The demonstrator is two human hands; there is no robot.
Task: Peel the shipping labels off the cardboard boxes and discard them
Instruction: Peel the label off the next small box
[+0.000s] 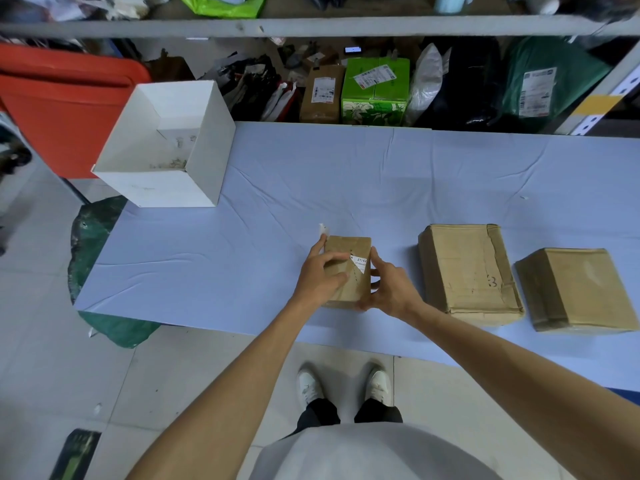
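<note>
Left hand [320, 275] lies over the top of the small box [348, 271], fingers spread and fairly straight, one fingertip touching the torn edge of the label remnant [360, 264]. We see no pinch yet. Right hand [388, 289] grips the box's right side, thumb at the near corner and fingers curled round the far side, steadying it.

Counter [311, 174] is covered with a pale blue cloth. White open bin [204, 150] sits at the far left corner, well apart from the hands, and is likely the discard spot. Middle box [467, 271] and right box [575, 289] sit to the right with bare tops, no labels visible. The small box is near the front edge, between the two hands.

A white scrap [323, 232] sticks up just past the left fingertips; we cannot tell if it is held.

Handling, our read: the box looks light and will slide, so the right hand must keep bracing it. The remnant is thin, already torn and will tear again. Take it at the lifted corner nearest the left fingertip and peel low and slow.
</note>
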